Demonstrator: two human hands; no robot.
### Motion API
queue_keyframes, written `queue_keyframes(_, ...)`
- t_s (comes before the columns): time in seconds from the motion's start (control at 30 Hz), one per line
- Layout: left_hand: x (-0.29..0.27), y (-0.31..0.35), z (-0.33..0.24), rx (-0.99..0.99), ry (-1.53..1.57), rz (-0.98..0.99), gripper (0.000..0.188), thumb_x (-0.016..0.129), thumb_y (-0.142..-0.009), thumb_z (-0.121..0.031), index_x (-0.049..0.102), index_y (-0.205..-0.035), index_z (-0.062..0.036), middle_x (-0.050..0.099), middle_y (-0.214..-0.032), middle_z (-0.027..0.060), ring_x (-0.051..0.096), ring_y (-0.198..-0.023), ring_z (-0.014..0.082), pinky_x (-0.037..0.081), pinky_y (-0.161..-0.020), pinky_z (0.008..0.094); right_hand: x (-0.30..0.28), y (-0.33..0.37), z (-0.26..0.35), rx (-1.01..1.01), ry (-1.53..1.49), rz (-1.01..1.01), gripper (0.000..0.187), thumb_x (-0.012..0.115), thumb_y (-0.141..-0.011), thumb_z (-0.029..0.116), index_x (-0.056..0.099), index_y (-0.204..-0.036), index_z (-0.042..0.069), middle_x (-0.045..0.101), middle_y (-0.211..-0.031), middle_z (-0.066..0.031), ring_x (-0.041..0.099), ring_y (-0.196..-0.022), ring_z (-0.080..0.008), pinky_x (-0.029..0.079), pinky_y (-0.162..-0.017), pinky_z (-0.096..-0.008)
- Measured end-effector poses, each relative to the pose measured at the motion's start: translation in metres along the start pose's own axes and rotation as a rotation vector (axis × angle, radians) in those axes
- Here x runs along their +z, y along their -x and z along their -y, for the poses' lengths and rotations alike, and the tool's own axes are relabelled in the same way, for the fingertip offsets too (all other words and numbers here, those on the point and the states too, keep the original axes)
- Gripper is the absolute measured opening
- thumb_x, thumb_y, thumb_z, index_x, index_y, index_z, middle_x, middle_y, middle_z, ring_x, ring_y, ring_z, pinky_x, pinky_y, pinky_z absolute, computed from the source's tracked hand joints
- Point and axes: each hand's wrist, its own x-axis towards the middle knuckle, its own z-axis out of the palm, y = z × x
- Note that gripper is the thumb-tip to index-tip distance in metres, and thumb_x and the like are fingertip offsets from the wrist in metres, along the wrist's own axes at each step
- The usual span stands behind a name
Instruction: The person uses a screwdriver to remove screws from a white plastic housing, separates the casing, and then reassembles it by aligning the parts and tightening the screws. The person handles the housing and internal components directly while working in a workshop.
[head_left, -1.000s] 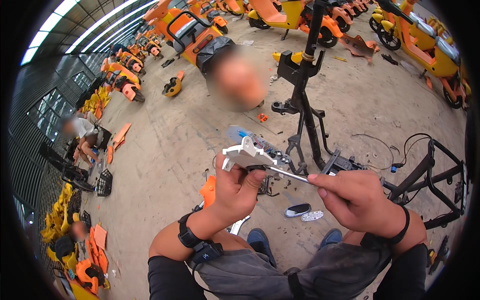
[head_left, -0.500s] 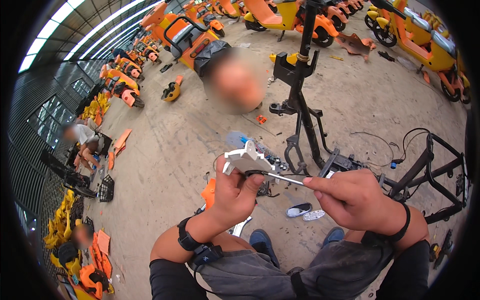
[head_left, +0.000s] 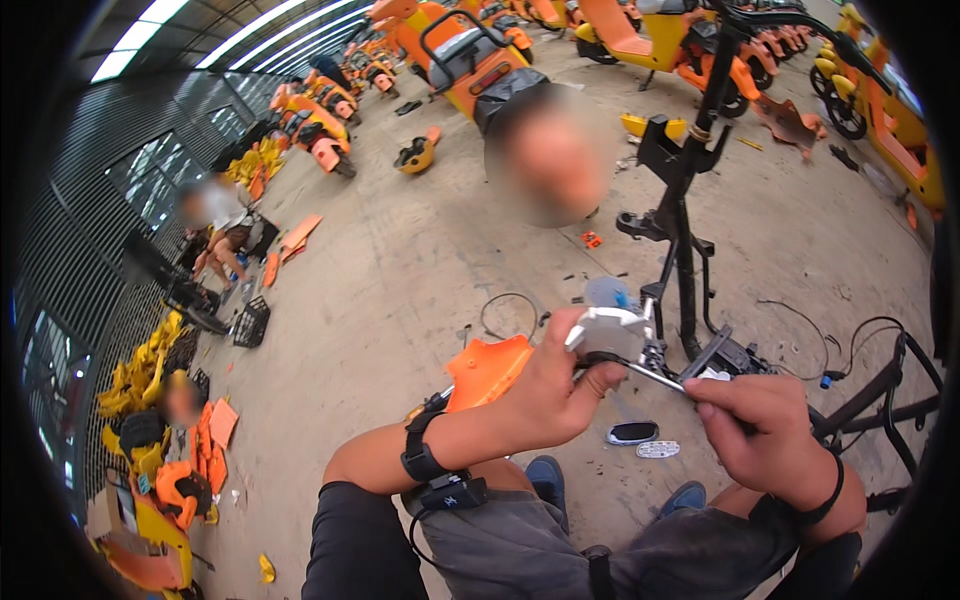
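Observation:
My left hand [head_left: 556, 395] grips a small grey-white plastic part [head_left: 610, 330] with wires, held up in front of my knees. My right hand [head_left: 763, 435] pinches the handle of a thin metal screwdriver [head_left: 655, 374]; its shaft points left into the part. Both hands hover above my lap and blue shoes [head_left: 545, 478]. A black strap with a small device [head_left: 430, 470] sits on my left wrist, and a black band circles my right wrist.
A stripped black scooter frame [head_left: 685, 230] stands just ahead on the concrete, wires [head_left: 800, 330] around it. An orange panel [head_left: 487, 368] lies by my left knee, two small oval parts [head_left: 635, 433] lie near my feet. Orange-yellow scooters [head_left: 470, 60] line the back. Other people sit at the left [head_left: 220, 225].
Both hands with the part and screwdriver have shifted slightly right and lower in the view; the grip is unchanged. The view has tilted a little.

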Motion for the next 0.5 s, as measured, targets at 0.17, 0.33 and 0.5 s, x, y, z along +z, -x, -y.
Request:
queue_keyframes(0.17, -0.004, 0.001, -0.008, 0.165, -0.163, -0.028, 0.051, 0.060, -0.097, -0.002, 0.026, -0.136, -0.0023, 0.052, -0.116, 0.0110, 0.060, -0.098, 0.0163, 0.053, -0.083, 0.0307, 0.003, 0.004, 0.004, 0.272, -0.306, 0.056, 0.022, 0.065, -0.091, 0.003, 0.073, -0.111, 0.000, 0.062, -0.065, 0.0005, 0.049, -0.054, -0.0027, 0.036, -0.048, -0.0212)
queue_keyframes(0.33, -0.005, 0.005, 0.000, 0.173, -0.100, -0.048, 0.046, 0.060, -0.098, -0.003, 0.030, -0.133, -0.0012, 0.047, -0.116, 0.0087, 0.058, -0.100, 0.0148, 0.051, -0.081, 0.0272, -0.002, -0.002, 0.011, 0.741, -0.839, 0.121, 0.021, 0.062, -0.097, 0.006, 0.070, -0.113, -0.004, 0.057, -0.068, 0.0021, 0.046, -0.054, -0.0037, 0.035, -0.048, -0.0211)
queue_keyframes(0.5, -0.005, 0.003, 0.003, 0.152, -0.148, -0.028, 0.049, 0.057, -0.098, -0.001, 0.024, -0.135, -0.0046, 0.052, -0.116, 0.0104, 0.058, -0.100, 0.0144, 0.050, -0.083, 0.0283, -0.003, -0.002, 0.008, 0.965, -1.214, 0.119, 0.023, 0.060, -0.098, 0.006, 0.068, -0.115, -0.006, 0.056, -0.067, 0.0007, 0.045, -0.052, -0.0054, 0.034, -0.048, -0.0207)
